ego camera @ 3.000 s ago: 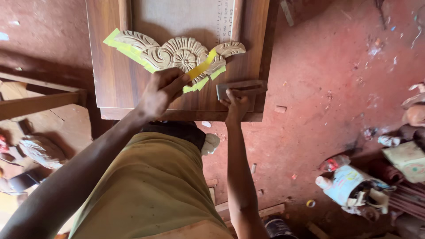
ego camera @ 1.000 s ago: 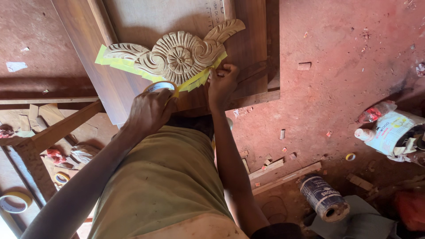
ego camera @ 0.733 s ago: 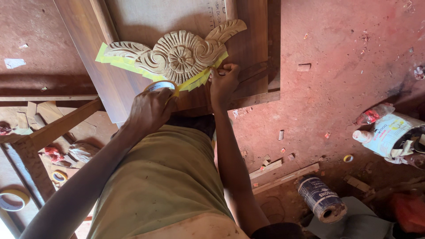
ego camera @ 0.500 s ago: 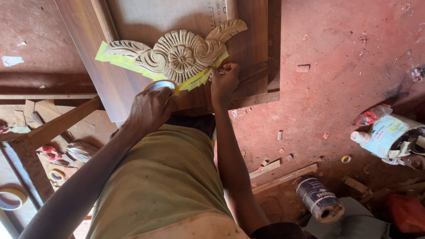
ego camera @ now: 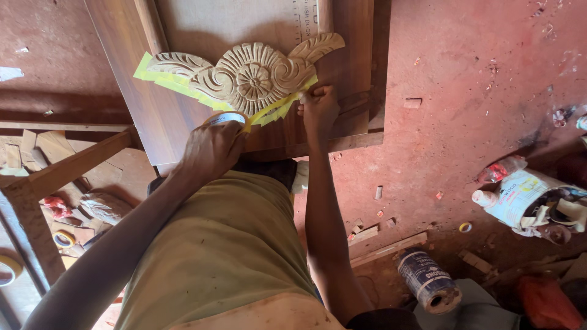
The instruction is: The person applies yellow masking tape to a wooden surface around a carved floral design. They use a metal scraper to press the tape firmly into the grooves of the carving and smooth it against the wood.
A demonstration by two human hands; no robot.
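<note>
A carved wooden ornament (ego camera: 251, 76) with a flower centre and leaf wings lies on a dark wooden panel (ego camera: 165, 116), with yellow tape strips (ego camera: 162, 78) along its lower edge. My left hand (ego camera: 211, 150) grips a roll of yellow tape (ego camera: 225, 117) just below the ornament. A strip of tape runs from the roll up to my right hand (ego camera: 318, 109), which pinches the tape's end against the panel by the ornament's right wing.
A wooden frame (ego camera: 67, 165) with scraps stands at the left, with tape rolls (ego camera: 63, 238) on the floor there. On the red floor at right lie wood offcuts (ego camera: 385, 247), a dark can (ego camera: 428, 287), a plastic bottle (ego camera: 501, 170) and a bag of clutter (ego camera: 529, 198).
Three seconds ago my left hand held a tape strip on the ornament and my right held a small block. Now the left grips the tape roll and the right pinches the tape end.
</note>
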